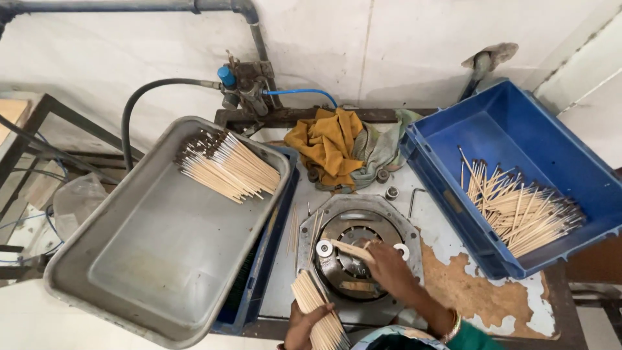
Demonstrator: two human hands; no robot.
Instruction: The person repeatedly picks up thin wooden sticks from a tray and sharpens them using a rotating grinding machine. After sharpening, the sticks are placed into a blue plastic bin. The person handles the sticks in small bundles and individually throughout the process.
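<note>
Pale, stained wall backs your worn worktop (479, 291), whose coating has peeled to brown patches; on it sits a round grey metal fixture (353, 256) on an octagonal plate. Your right hand (387, 267) rests over that fixture, its grip closed lightly on a few thin pale wooden sticks (350, 249) laid across the disc; your left hand (303, 327) sits low beside the plate, its grip wrapped around a thick bundle of the same sticks (317, 311), fanned upward. So the sticks lie partly under your right fingers, partly in your left fist, the two lots near but apart. Likely trouble: fingers so close over the fixture could be caught if it moves; the loose fan in your left hand could slip and scatter. A grey metal tray (129, 272) of dark-tipped sticks leans on your left; a blue plastic crate (453, 175) with more stands to the right; yellow and green rags (334, 146) lie behind.
</note>
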